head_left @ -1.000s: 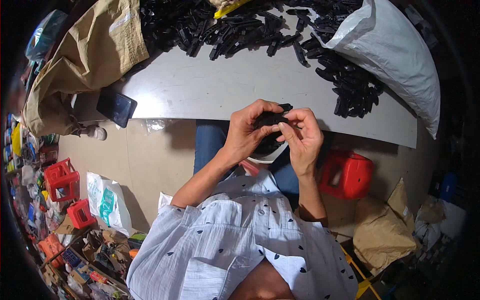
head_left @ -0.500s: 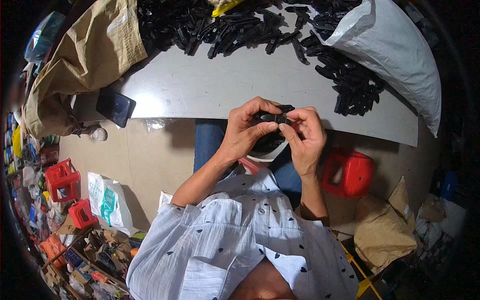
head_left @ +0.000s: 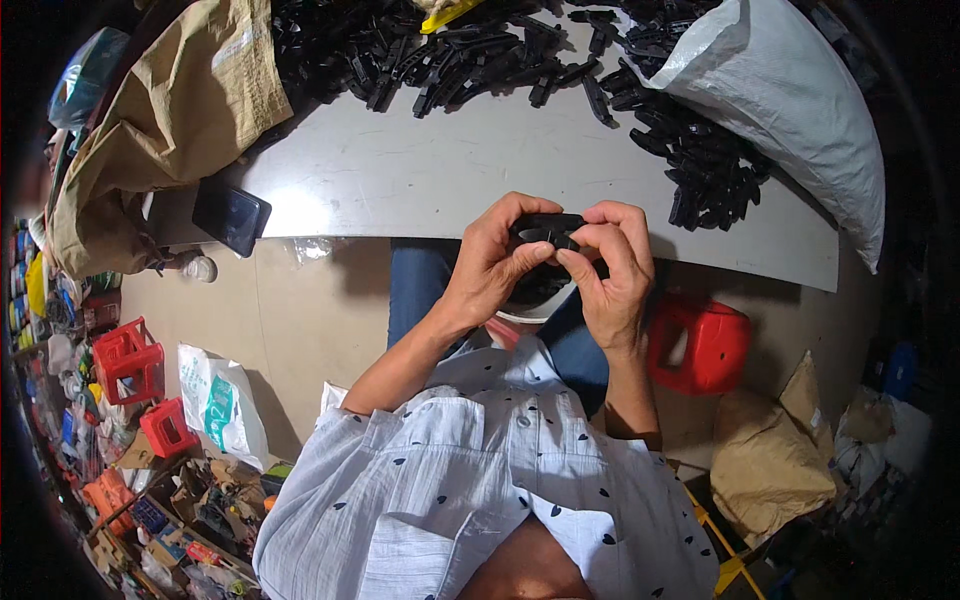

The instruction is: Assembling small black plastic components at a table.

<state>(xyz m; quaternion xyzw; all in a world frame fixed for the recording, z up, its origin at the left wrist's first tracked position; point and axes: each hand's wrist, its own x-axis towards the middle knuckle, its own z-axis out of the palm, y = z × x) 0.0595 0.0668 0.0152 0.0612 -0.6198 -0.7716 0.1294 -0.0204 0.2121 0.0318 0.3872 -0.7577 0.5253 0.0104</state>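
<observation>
Just above the near edge of the table, my left hand and my right hand pinch a small black plastic part between thumbs and fingers. It looks like two long black pieces set together, though the fingers hide its ends. Below my hands, between my knees, stands a white bucket with black pieces inside. Many similar black plastic parts lie heaped along the far side of the table, and another heap of black parts lies to the right.
A white woven sack lies at the table's right end, a brown sack at its left. A dark phone rests on the left edge. Red stools stand on the floor, with a yellow scoop-like item among the far parts.
The fingers of my right hand have curled farther over the black part, and the part has turned slightly between my hands. Both forearms stay nearly where they were.
</observation>
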